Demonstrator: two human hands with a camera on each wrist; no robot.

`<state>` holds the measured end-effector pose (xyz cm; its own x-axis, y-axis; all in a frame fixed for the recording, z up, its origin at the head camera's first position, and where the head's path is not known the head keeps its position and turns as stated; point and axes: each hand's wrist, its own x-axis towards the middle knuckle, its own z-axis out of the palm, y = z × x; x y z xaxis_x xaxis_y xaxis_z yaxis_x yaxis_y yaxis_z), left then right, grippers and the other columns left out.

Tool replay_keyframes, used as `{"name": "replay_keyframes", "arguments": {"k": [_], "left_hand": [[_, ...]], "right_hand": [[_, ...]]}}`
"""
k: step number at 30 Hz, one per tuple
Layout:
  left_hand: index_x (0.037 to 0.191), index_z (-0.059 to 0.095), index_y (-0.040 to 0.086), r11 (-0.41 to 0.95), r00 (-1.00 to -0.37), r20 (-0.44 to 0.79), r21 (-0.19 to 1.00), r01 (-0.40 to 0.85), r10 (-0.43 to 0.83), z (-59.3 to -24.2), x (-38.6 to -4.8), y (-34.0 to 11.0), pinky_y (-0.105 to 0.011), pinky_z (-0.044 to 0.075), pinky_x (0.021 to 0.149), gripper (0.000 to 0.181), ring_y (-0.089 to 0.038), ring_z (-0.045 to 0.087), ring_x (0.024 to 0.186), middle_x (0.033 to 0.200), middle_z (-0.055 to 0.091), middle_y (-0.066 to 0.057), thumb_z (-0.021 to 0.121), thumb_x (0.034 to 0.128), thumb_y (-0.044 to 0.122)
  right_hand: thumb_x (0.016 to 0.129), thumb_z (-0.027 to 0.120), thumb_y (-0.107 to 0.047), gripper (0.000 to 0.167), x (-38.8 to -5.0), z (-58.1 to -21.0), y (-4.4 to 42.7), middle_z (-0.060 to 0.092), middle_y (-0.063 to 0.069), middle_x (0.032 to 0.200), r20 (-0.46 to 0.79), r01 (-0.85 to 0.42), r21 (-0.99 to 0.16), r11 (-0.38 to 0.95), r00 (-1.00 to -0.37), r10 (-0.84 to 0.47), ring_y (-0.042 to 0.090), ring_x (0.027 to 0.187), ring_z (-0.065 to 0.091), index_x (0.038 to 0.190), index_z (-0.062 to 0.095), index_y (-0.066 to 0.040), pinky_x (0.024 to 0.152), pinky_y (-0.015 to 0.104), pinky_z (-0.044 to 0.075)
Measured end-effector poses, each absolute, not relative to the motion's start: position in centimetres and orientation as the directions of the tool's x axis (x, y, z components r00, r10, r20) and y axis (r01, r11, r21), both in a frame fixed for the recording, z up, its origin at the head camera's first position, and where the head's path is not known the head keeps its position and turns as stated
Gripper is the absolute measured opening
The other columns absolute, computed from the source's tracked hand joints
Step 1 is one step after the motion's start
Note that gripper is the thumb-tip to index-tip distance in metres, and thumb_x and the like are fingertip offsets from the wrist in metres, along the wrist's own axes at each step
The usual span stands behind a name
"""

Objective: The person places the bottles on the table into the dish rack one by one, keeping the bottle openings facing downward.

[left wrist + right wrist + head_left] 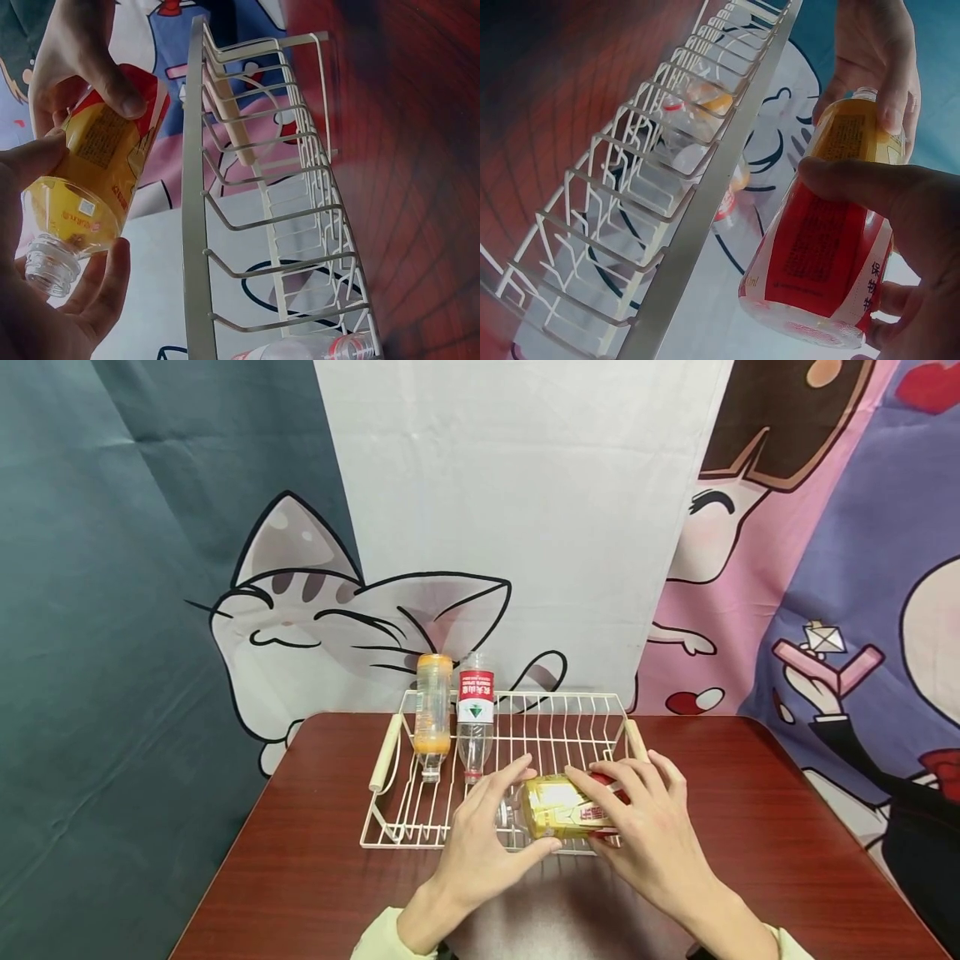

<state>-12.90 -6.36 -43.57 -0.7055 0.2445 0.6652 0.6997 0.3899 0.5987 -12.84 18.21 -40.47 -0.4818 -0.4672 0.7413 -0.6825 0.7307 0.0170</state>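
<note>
Above the front right of a cream wire rack (491, 739), a clear plastic bottle (564, 806) with a yellow and red label lies sideways, its uncapped neck toward the left. My right hand (651, 822) grips the red base end, thumb across the label in the right wrist view. Around the neck end, my left hand (480, 835) holds the bottle between thumb and fingers. Two more bottles stand neck-down in the rack's left half: an orange-banded bottle (432, 714) and a clear bottle (476, 710) with a red and white label.
The rack stands on a reddish-brown table (300, 860), with cream handles (386, 753) at its two ends. Behind the table hangs a cartoon-printed cloth (525, 510). Upright wires divide the rack into several slots.
</note>
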Motion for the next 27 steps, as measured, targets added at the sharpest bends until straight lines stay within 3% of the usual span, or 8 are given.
{"name": "replay_keyframes", "arguments": {"k": [8, 15, 18, 20, 22, 25, 27], "left_hand": [[0.161, 0.054, 0.016, 0.384, -0.675, 0.700, 0.571, 0.726, 0.233, -43.7, -12.9, -6.7, -0.042, 0.058, 0.106, 0.106, -0.021, 0.071, 0.125, 0.139, 0.074, -0.001, 0.107, 0.0702, 0.022], [0.161, 0.054, 0.015, 0.379, -0.693, 0.697, 0.600, 0.704, 0.184, -44.0, -12.9, -7.1, -0.043, 0.057, 0.105, 0.105, -0.021, 0.071, 0.125, 0.139, 0.075, -0.001, 0.107, 0.0703, 0.022], [0.161, 0.054, 0.018, 0.388, -0.707, 0.691, 0.615, 0.686, 0.154, -44.2, -12.8, -7.2, -0.044, 0.058, 0.102, 0.105, -0.020, 0.072, 0.123, 0.139, 0.076, -0.001, 0.107, 0.0709, 0.021], [0.161, 0.055, 0.019, 0.387, -0.722, 0.679, 0.634, 0.669, 0.136, -44.4, -12.7, -7.3, -0.045, 0.058, 0.101, 0.104, -0.020, 0.072, 0.121, 0.139, 0.076, 0.000, 0.106, 0.0713, 0.021], [0.161, 0.055, 0.021, 0.375, -0.745, 0.656, 0.664, 0.646, 0.123, -44.5, -12.7, -7.4, -0.045, 0.058, 0.101, 0.102, -0.019, 0.072, 0.121, 0.140, 0.076, 0.000, 0.106, 0.0725, 0.021], [0.161, 0.055, 0.022, 0.356, -0.772, 0.628, 0.701, 0.617, 0.101, -44.5, -12.6, -7.5, -0.048, 0.057, 0.102, 0.101, -0.017, 0.072, 0.121, 0.141, 0.075, 0.001, 0.106, 0.0733, 0.022], [0.161, 0.055, 0.023, 0.347, -0.779, 0.621, 0.714, 0.608, 0.087, -44.5, -12.6, -7.6, -0.049, 0.056, 0.103, 0.101, -0.017, 0.072, 0.120, 0.141, 0.074, 0.002, 0.106, 0.0734, 0.023]], "right_hand": [[0.046, 0.111, -0.012, 0.105, -12.6, -40.4, 18.0, 0.069, 0.011, 0.126, 0.710, -0.666, -0.013, 0.746, -0.531, -0.462, 0.036, 0.118, 0.059, 0.144, 0.073, -0.021, 0.112, 0.065, 0.028], [0.050, 0.111, -0.018, 0.105, -12.5, -40.5, 18.0, 0.068, 0.014, 0.134, 0.708, -0.668, -0.062, 0.741, -0.553, -0.439, 0.038, 0.128, 0.058, 0.147, 0.071, -0.019, 0.113, 0.064, 0.026], [0.059, 0.108, -0.029, 0.100, -12.5, -40.5, 18.1, 0.065, 0.016, 0.141, 0.708, -0.677, -0.161, 0.718, -0.586, -0.394, 0.040, 0.134, 0.055, 0.150, 0.069, -0.017, 0.114, 0.060, 0.025], [0.071, 0.104, -0.044, 0.093, -12.5, -40.5, 18.1, 0.063, 0.017, 0.145, 0.708, -0.679, -0.254, 0.688, -0.615, -0.346, 0.038, 0.137, 0.053, 0.152, 0.067, -0.016, 0.113, 0.058, 0.025], [0.078, 0.100, -0.049, 0.090, -12.4, -40.4, 18.2, 0.062, 0.016, 0.149, 0.704, -0.670, -0.360, 0.649, -0.652, -0.282, 0.032, 0.142, 0.051, 0.154, 0.065, -0.015, 0.113, 0.052, 0.026], [0.077, 0.105, -0.035, 0.094, -12.3, -40.2, 18.2, 0.061, 0.011, 0.153, 0.689, -0.634, -0.501, 0.589, -0.704, -0.171, 0.017, 0.144, 0.051, 0.158, 0.061, -0.016, 0.116, 0.031, 0.033], [0.072, 0.105, -0.010, 0.101, -12.2, -40.1, 18.1, 0.060, 0.008, 0.156, 0.661, -0.602, -0.601, 0.525, -0.744, -0.097, 0.012, 0.145, 0.052, 0.161, 0.058, -0.014, 0.117, 0.018, 0.036]]}}
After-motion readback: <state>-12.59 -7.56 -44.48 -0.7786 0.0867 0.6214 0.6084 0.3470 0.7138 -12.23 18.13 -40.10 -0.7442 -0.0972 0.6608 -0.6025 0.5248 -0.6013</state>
